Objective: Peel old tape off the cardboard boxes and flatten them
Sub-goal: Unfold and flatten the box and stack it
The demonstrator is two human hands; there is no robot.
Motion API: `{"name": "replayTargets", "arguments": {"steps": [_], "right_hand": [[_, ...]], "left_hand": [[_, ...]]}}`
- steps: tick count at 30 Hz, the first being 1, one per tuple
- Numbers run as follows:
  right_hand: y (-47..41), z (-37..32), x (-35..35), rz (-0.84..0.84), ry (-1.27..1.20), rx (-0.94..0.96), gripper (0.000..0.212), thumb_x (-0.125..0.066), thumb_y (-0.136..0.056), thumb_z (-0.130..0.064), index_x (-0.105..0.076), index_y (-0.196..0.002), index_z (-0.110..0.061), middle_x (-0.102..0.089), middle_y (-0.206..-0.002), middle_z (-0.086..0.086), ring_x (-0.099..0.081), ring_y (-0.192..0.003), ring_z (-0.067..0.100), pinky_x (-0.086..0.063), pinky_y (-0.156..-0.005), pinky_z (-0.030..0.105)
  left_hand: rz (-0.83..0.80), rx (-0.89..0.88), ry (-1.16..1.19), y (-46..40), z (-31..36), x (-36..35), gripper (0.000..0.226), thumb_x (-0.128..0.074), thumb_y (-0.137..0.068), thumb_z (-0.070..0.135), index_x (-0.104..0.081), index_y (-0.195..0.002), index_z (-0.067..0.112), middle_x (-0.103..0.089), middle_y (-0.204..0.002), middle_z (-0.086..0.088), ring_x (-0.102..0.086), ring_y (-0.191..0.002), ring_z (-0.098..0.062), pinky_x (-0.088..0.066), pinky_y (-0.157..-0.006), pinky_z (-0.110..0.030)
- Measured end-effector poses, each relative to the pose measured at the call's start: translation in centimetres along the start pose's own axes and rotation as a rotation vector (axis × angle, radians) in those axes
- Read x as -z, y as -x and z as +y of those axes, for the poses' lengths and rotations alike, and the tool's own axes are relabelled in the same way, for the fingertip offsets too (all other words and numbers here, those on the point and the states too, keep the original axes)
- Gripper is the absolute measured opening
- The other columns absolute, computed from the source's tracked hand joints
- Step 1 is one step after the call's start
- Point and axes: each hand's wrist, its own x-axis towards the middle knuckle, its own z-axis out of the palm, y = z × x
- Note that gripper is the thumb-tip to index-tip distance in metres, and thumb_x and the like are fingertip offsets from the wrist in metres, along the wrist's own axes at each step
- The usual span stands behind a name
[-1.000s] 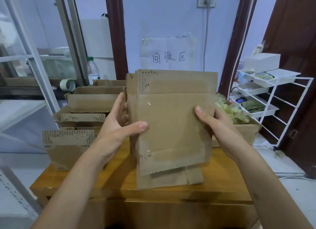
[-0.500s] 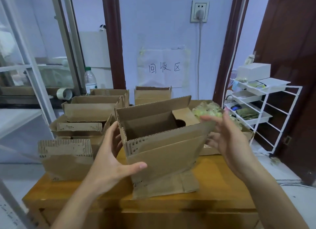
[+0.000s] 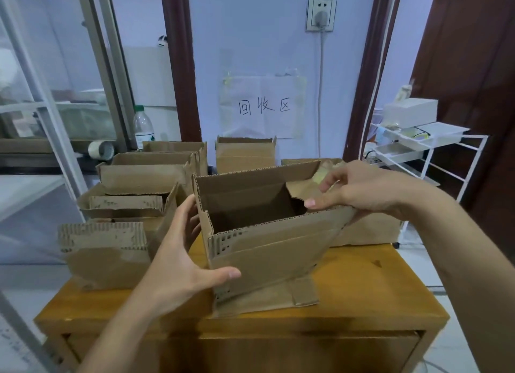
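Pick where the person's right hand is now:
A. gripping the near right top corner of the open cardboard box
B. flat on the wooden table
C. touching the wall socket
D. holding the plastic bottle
A: the right hand pinches the open cardboard box at its near right top corner, while the left hand braces the box's left side.

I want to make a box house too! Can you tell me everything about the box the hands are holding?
The held box is plain brown corrugated cardboard with wavy torn-looking edges. It stands open-topped and tilted on the wooden table, a bottom flap splayed flat beneath it. Inside looks dark and empty. The left hand grips its left corner, thumb across the front; the right hand pinches the right rim.
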Motion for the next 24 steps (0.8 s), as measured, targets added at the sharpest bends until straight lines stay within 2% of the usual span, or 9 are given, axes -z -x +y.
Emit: {"name": "replayTargets", "arguments": {"steps": [4, 6, 9, 12, 14, 16, 18, 19, 24], "right_hand": [[1.0, 0.5, -0.1, 0.002, 0.078, -0.019, 0.065, -0.090, -0.071, -0.049, -0.069, -0.112, -0.003, -0.069, -0.103, 0.013, -0.076, -0.080, 0.023, -0.066, -0.069, 0.034], [1.3, 0.5, -0.2, 0.030, 0.134, -0.007, 0.072, -0.087, -0.074, -0.053, -0.067, -0.115, 0.002, -0.071, -0.104, 0.016, -0.074, -0.076, 0.019, -0.064, -0.064, 0.028], [1.6, 0.4, -0.4, 0.067, 0.171, 0.004, 0.072, -0.085, -0.077, -0.054, -0.066, -0.113, 0.005, -0.069, -0.092, 0.010, -0.066, -0.070, 0.016, -0.046, -0.044, 0.015], [1.5, 0.3, -0.5, 0.083, 0.215, 0.013, 0.065, -0.084, -0.073, -0.062, -0.063, -0.094, -0.004, -0.061, -0.081, 0.011, -0.059, -0.068, 0.020, -0.042, -0.058, 0.025], [1.5, 0.3, -0.7, 0.100, 0.262, 0.015, 0.067, -0.083, -0.072, -0.066, -0.065, -0.092, -0.005, -0.065, -0.078, 0.015, -0.059, -0.071, 0.022, -0.043, -0.066, 0.033], [1.6, 0.1, -0.9, 0.118, 0.267, 0.024, 0.065, -0.083, -0.073, -0.065, -0.065, -0.090, -0.005, -0.065, -0.076, 0.015, -0.058, -0.071, 0.022, -0.042, -0.068, 0.034], [1.9, -0.2, -1.3, 0.117, 0.277, 0.030, 0.060, -0.082, -0.074, -0.064, -0.060, -0.087, -0.010, -0.057, -0.077, 0.009, -0.054, -0.071, 0.022, -0.039, -0.065, 0.033], [2.0, -0.4, -1.4, 0.120, 0.286, 0.030, 0.059, -0.083, -0.075, -0.063, -0.058, -0.087, -0.011, -0.054, -0.079, 0.009, -0.052, -0.072, 0.022, -0.038, -0.064, 0.033], [2.3, -1.0, -1.8, 0.150, 0.290, 0.026, 0.055, -0.085, -0.077, -0.055, -0.052, -0.083, -0.011, -0.045, -0.076, 0.008, -0.043, -0.066, 0.022, -0.031, -0.062, 0.034]], "left_hand": [[-0.082, 0.003, -0.010, 0.3, -0.2, 0.3, 0.152, -0.090, -0.030, 0.079, -0.011, -0.158, 0.054, -0.028, -0.149, 0.041, -0.035, -0.132, 0.019, -0.028, -0.117, -0.029], [-0.141, 0.010, 0.029, 0.5, -0.1, 0.5, 0.156, -0.086, -0.026, 0.086, -0.010, -0.159, 0.055, -0.028, -0.152, 0.043, -0.033, -0.132, 0.027, -0.029, -0.120, -0.032], [-0.219, 0.008, 0.110, 1.1, 0.2, 1.4, 0.151, -0.072, -0.028, 0.100, -0.012, -0.159, 0.057, -0.028, -0.163, 0.031, -0.033, -0.149, 0.004, -0.032, -0.124, -0.049], [-0.248, -0.038, 0.174, 1.3, 2.9, 1.3, 0.148, -0.061, -0.036, 0.106, -0.017, -0.163, 0.045, -0.030, -0.167, 0.020, -0.033, -0.153, -0.008, -0.029, -0.125, -0.049], [-0.230, -0.092, 0.214, 2.1, 2.8, 2.0, 0.119, -0.050, -0.063, 0.103, -0.039, -0.155, 0.028, -0.046, -0.160, -0.005, -0.049, -0.140, -0.024, -0.034, -0.119, -0.039], [-0.201, 0.019, 0.382, 2.2, 2.9, 2.2, 0.053, -0.039, -0.099, 0.073, -0.048, -0.139, 0.040, -0.060, -0.143, -0.010, -0.058, -0.119, -0.017, -0.039, -0.113, -0.037], [-0.307, 0.033, 0.325, 1.9, 3.9, 2.1, 0.059, -0.058, -0.083, 0.078, -0.056, -0.137, 0.053, -0.062, -0.143, 0.014, -0.058, -0.126, -0.003, -0.044, -0.109, -0.040], [-0.195, 0.139, 0.327, 1.1, 4.3, 1.5, 0.063, -0.065, -0.073, 0.076, -0.056, -0.134, 0.060, -0.064, -0.139, 0.023, -0.059, -0.127, 0.001, -0.044, -0.107, -0.040], [-0.145, 0.112, 0.411, 0.7, 4.6, 0.4, 0.049, -0.070, -0.064, 0.065, -0.068, -0.113, 0.061, -0.073, -0.123, 0.020, -0.068, -0.113, -0.001, -0.049, -0.105, -0.048]]}}
